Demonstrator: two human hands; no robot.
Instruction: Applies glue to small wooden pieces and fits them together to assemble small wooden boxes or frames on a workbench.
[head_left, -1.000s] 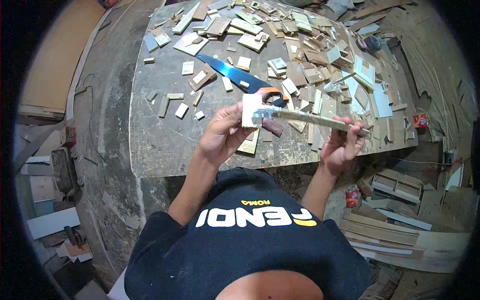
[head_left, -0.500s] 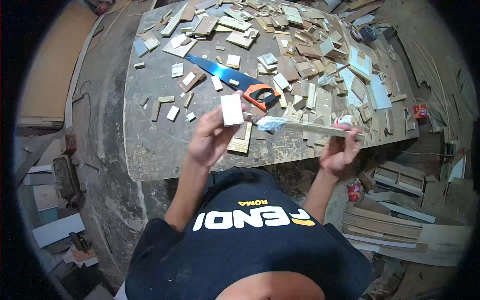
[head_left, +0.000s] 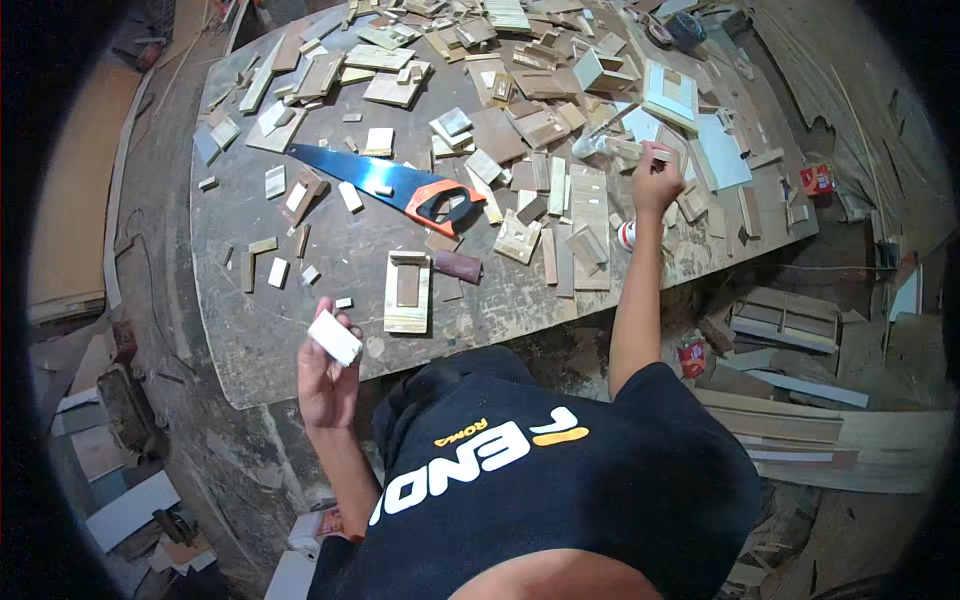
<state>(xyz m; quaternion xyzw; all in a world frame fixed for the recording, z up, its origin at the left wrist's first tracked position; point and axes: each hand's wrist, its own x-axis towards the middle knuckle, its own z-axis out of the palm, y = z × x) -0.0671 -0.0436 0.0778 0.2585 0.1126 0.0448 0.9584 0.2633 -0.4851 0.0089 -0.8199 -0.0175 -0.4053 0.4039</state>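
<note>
My left hand [head_left: 330,375] is closed around a small white-faced block [head_left: 335,338], held over the front edge of the workbench. At the back right, my right hand [head_left: 658,180] is curled around the end of a flat wooden stick [head_left: 628,150]. The stick's far end lies by a clear, crumpled plastic container or bag [head_left: 590,147], and its tip cannot be made out. Between my hands a light wooden piece with a raised frame [head_left: 394,318] lies on the bench beside a dark reddish cylinder [head_left: 457,266].
A handsaw [head_left: 385,185] with an orange and black handle lies across the workbench [head_left: 235,330]. Wood offcuts crowd the back and right. A red-and-white can [head_left: 627,235] stands below my right forearm. Boards [head_left: 800,430] lie on the floor at right.
My right hand has carried the stick away from the white block to the back right. My left hand has moved left and closer with the block. The view has shifted.
</note>
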